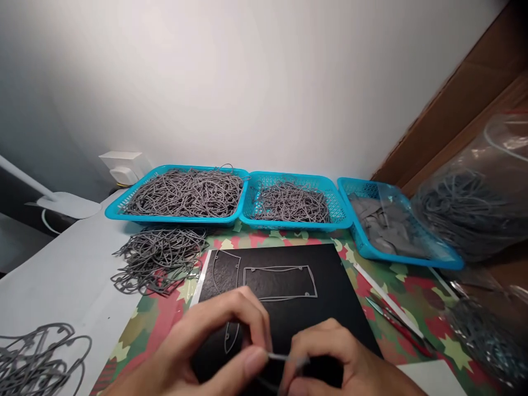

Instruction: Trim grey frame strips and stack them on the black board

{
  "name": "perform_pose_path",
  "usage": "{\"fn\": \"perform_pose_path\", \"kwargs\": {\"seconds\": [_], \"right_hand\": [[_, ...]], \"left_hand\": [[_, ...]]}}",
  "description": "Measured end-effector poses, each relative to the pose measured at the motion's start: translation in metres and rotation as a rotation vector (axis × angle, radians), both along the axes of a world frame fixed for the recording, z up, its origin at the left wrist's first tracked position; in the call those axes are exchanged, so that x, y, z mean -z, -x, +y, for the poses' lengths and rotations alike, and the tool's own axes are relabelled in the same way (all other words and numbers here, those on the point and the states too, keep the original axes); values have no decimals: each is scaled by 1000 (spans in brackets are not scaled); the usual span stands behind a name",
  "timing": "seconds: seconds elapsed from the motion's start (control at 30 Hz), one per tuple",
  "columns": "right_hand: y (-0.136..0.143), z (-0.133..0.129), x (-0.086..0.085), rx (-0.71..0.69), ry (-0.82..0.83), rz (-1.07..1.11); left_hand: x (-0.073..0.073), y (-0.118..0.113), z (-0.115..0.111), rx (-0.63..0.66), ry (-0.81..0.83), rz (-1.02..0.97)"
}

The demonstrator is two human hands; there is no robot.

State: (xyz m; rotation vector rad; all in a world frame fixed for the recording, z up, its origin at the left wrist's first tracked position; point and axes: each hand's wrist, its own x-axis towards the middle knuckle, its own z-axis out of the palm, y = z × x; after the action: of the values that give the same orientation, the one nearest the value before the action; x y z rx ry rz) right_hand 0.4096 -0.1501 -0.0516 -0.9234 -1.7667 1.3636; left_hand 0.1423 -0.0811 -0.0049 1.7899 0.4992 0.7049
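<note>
Above the lower part of a black board [284, 319], my left hand [231, 341] is closed in a pinch on a thin grey rubber gasket [279, 357]. My right hand [334, 357] pinches the same gasket a short way to the right, its fingertips partly blurred. Most of this gasket is hidden by my hands. Lying flat on the board beyond them is a rectangular gasket frame [316, 283] with small round tabs at its corners. A curved, narrower gasket [238, 269] lies left of it, its lower part partly covered by my left hand.
Blue baskets hold tangled grey gaskets [185, 192], more gaskets [292, 203] and flat grey pieces [383, 225]. Loose gasket piles [160, 258] [41, 357] lie left. Red-handled scissors [402, 327] and a white strip [388, 300] lie right, near clear bags [474, 192] of grey parts.
</note>
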Motion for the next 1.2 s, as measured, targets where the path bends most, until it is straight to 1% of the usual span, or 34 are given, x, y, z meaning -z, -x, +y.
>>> {"fn": "perform_pose_path", "kwargs": {"seconds": [0.03, 0.07, 0.1, 0.17, 0.23, 0.27, 0.3, 0.4, 0.43, 0.5, 0.57, 0.63, 0.7, 0.8, 0.9, 0.97, 1.07, 1.13, 1.2], "right_hand": [[-6, -2, -4, 57, 25, -82], [-12, -3, -7, 104, 14, -162], [-19, -3, -11, 142, -46, -230], [-31, 0, -17, 194, -303, -329], [-41, 6, -20, 197, -556, -411], [-44, 8, -22, 171, -620, -446], [-47, 10, -22, 129, -626, -481], [-52, 12, -23, -33, -450, -558], [-53, 12, -23, -77, -392, -557], [-55, 10, -21, -132, -298, -487], [-57, 7, -22, -132, -218, -396], [-60, 6, -25, -99, -122, -364], [-62, 5, -30, -84, -7, -373], [-65, 6, -35, -119, 117, -352], [-67, 6, -37, -136, 127, -329], [-67, 6, -37, -127, 120, -299], [-65, 5, -38, -75, 107, -190], [-62, 6, -37, -18, 78, -101], [-59, 6, -36, 40, 20, -41]], "left_hand": [[5, 5, 7, 11, 17, 36], [10, 10, 13, 28, 28, 65], [13, 14, 18, 49, 26, 87], [15, 18, 24, 112, -1, 143], [15, 19, 27, 178, -56, 211], [15, 19, 28, 205, -88, 246], [15, 20, 29, 218, -123, 280], [18, 25, 32, 187, -266, 401], [20, 26, 33, 167, -319, 446], [24, 29, 35, 127, -417, 522], [28, 31, 37, 84, -490, 569], [31, 33, 38, 55, -524, 605], [33, 38, 40, 53, -526, 636], [31, 48, 43, 56, -513, 674], [26, 56, 47, 46, -505, 688], [22, 52, 46, 41, -507, 652], [23, 31, 36, 19, -543, 535], [29, 13, 24, -13, -620, 464], [38, -3, 13, -21, -699, 428]]}}
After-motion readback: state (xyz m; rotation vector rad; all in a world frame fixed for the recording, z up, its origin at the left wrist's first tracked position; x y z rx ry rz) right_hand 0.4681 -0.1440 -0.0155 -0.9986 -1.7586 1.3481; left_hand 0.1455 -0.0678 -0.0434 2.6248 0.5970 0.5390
